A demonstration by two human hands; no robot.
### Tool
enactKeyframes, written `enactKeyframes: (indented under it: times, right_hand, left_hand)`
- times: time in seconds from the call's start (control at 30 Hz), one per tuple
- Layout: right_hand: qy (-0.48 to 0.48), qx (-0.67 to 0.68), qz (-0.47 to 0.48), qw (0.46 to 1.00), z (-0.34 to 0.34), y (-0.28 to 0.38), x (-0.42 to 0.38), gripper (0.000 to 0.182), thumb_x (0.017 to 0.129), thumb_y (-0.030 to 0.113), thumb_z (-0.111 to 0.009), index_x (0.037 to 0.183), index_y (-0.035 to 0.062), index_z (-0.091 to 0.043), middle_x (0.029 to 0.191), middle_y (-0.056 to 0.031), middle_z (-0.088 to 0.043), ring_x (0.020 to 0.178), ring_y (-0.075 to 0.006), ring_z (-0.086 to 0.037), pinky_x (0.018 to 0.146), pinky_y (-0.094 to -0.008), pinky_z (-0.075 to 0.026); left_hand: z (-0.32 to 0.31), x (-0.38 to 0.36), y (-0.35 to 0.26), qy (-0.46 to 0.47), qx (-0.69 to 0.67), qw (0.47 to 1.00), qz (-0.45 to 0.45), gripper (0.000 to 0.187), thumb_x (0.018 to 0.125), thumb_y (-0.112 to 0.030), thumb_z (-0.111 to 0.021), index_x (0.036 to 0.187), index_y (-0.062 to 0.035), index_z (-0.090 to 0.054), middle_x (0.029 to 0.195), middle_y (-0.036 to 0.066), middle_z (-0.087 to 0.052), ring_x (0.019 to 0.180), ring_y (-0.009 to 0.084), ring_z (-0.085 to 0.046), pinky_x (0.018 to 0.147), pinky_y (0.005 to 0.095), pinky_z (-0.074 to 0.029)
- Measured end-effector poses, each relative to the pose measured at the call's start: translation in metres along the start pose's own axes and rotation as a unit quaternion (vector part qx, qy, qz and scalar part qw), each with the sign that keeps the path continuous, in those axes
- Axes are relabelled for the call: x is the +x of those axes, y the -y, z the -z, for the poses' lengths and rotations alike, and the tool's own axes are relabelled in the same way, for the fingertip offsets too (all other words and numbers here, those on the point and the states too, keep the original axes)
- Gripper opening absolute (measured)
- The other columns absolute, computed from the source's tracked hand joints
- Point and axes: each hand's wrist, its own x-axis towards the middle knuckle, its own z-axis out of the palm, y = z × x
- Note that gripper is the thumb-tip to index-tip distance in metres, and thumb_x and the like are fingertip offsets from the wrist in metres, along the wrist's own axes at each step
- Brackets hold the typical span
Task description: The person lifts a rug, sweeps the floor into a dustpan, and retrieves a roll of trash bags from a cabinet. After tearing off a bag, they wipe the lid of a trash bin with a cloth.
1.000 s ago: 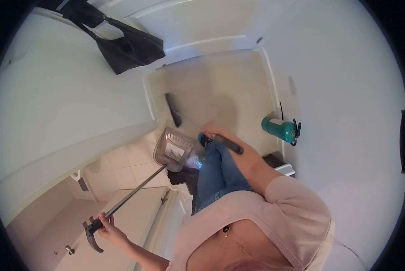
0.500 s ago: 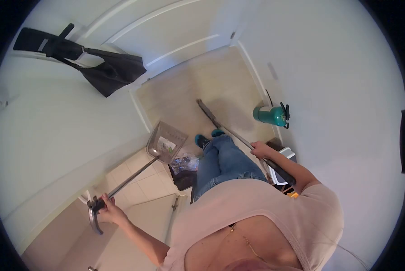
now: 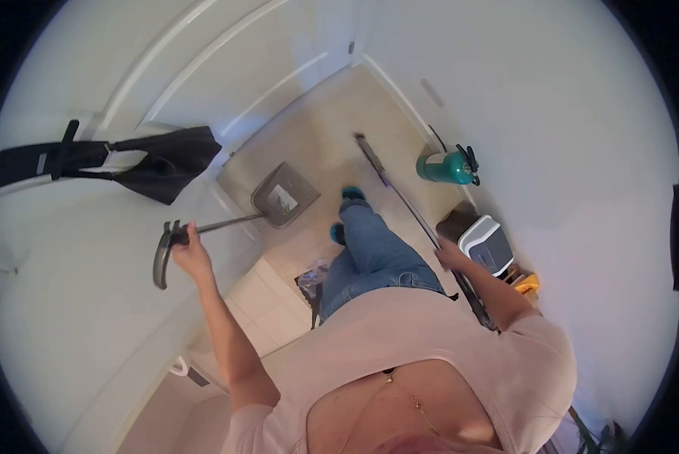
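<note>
My left hand (image 3: pixel 193 256) is closed round the upper handle of a long-handled dustpan (image 3: pixel 285 195). The grey pan, with a white label inside, hangs ahead of my feet, overlapping the beige floor in this view. Beyond my fingers the handle ends in a curved grip with clips. On the other side, my right hand (image 3: pixel 451 256) grips the shaft of a broom (image 3: pixel 400 193). Its narrow head reaches out over the floor towards the right wall, and the dark end of the handle passes under my right forearm.
A white panelled door (image 3: pixel 241 83) closes off the far end. On the left wall hangs a black bag (image 3: pixel 165 163). A green fire extinguisher (image 3: pixel 447 166) is by the right wall, with a grey-and-white bin (image 3: pixel 487 246) nearer me. A dark bag with clear plastic (image 3: pixel 311 280) lies beside my legs.
I have stepped forward, one foot ahead of the other. The dustpan and my left hand have moved forward; the broom head has shifted forward and right. Both hands keep their hold.
</note>
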Motion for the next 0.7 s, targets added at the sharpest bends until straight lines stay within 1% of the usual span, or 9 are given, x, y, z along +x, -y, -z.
enactKeyframes:
  times: [0.1,0.2,0.23,0.3,0.33,0.37,0.43,0.57,0.7]
  right_hand:
    - [0.019,0.217,-0.128,0.968,-0.004,-0.015,-0.046,0.037,0.079,0.020,-0.048,0.104,-0.0075,-0.048,0.061,-0.0168,-0.057,0.046,-0.0240,-0.055,0.047,-0.0403,-0.045]
    - [0.008,0.093,-0.136,0.986,-0.004,-0.016,-0.016,0.024,0.074,0.020,-0.051,0.077,-0.0032,-0.058,0.052,-0.0140,-0.054,0.047,-0.0243,-0.056,0.047,-0.0391,-0.046]
    - [0.110,-0.102,-0.002,0.989,0.009,-0.017,0.011,0.032,0.078,0.029,-0.047,0.063,0.0033,-0.059,0.052,-0.0068,-0.057,0.049,-0.0204,-0.056,0.054,-0.0349,-0.047]
    - [0.137,-0.279,0.143,0.939,-0.004,-0.030,0.093,0.042,0.078,0.035,-0.046,0.053,0.0053,-0.060,0.048,-0.0051,-0.057,0.049,-0.0202,-0.057,0.056,-0.0336,-0.047]
    - [0.027,-0.030,-0.111,0.993,0.005,0.020,0.096,0.041,0.075,0.032,-0.049,0.045,0.0061,-0.058,0.047,-0.0073,-0.056,0.048,-0.0219,-0.057,0.055,-0.0335,-0.047]
    - [0.002,0.064,-0.103,0.993,0.019,0.063,0.100,0.017,0.062,0.015,-0.055,0.056,-0.0015,-0.059,0.055,-0.0162,-0.058,0.052,-0.0246,-0.060,0.050,-0.0356,-0.047]
    - [0.054,0.034,0.037,0.997,0.028,0.097,0.139,0.028,0.070,0.019,-0.049,0.059,-0.0047,-0.057,0.053,-0.0168,-0.056,0.049,-0.0281,-0.058,0.049,-0.0376,-0.047]
    - [-0.074,0.172,-0.016,0.982,0.052,0.126,0.106,0.026,0.071,0.018,-0.050,0.068,-0.0067,-0.056,0.058,-0.0217,-0.057,0.043,-0.0289,-0.055,0.048,-0.0396,-0.046]
    - [-0.082,0.195,-0.101,0.972,0.093,0.142,0.069,0.021,0.072,0.012,-0.048,0.076,-0.0082,-0.052,0.061,-0.0190,-0.056,0.046,-0.0285,-0.055,0.043,-0.0387,-0.044]
  left_hand:
    - [-0.050,0.033,0.003,0.032,0.023,0.999,-0.033,0.029,0.076,-0.023,-0.066,0.075,0.0056,-0.060,0.068,0.010,-0.061,0.062,0.0136,-0.056,0.061,0.0278,-0.045]
    - [-0.096,0.060,-0.006,0.051,0.028,0.997,-0.048,0.029,0.076,-0.023,-0.066,0.074,0.0056,-0.061,0.067,0.010,-0.062,0.061,0.0140,-0.056,0.062,0.0292,-0.044]
    - [-0.111,0.064,-0.014,0.049,0.030,0.996,-0.065,0.029,0.076,-0.023,-0.065,0.074,0.0055,-0.061,0.067,0.010,-0.062,0.061,0.0141,-0.056,0.062,0.0295,-0.044]
    - [-0.140,0.079,-0.021,0.070,0.016,0.993,-0.093,0.030,0.077,-0.024,-0.065,0.073,0.0055,-0.061,0.066,0.010,-0.061,0.060,0.0145,-0.055,0.059,0.0313,-0.043]
    - [-0.153,0.086,-0.024,0.074,0.024,0.993,-0.091,0.030,0.077,-0.024,-0.065,0.072,0.0056,-0.061,0.065,0.010,-0.061,0.058,0.0151,-0.055,0.058,0.0315,-0.042]
    - [-0.163,0.089,-0.028,0.080,0.034,0.993,-0.085,0.031,0.077,-0.024,-0.064,0.072,0.0057,-0.061,0.064,0.011,-0.061,0.057,0.0157,-0.054,0.058,0.0318,-0.042]
    - [-0.187,0.094,-0.036,0.082,0.068,0.990,-0.092,0.032,0.077,-0.025,-0.064,0.070,0.0059,-0.061,0.064,0.013,-0.061,0.055,0.0173,-0.054,0.056,0.0326,-0.042]
    - [-0.217,0.118,-0.052,0.108,0.129,0.980,-0.108,0.033,0.078,-0.025,-0.063,0.068,0.0064,-0.061,0.064,0.016,-0.061,0.055,0.0222,-0.057,0.054,0.0348,-0.042]
    - [-0.225,0.143,-0.060,0.138,0.176,0.972,-0.078,0.030,0.078,-0.023,-0.062,0.070,0.0056,-0.061,0.067,0.016,-0.062,0.059,0.0258,-0.060,0.054,0.0359,-0.043]
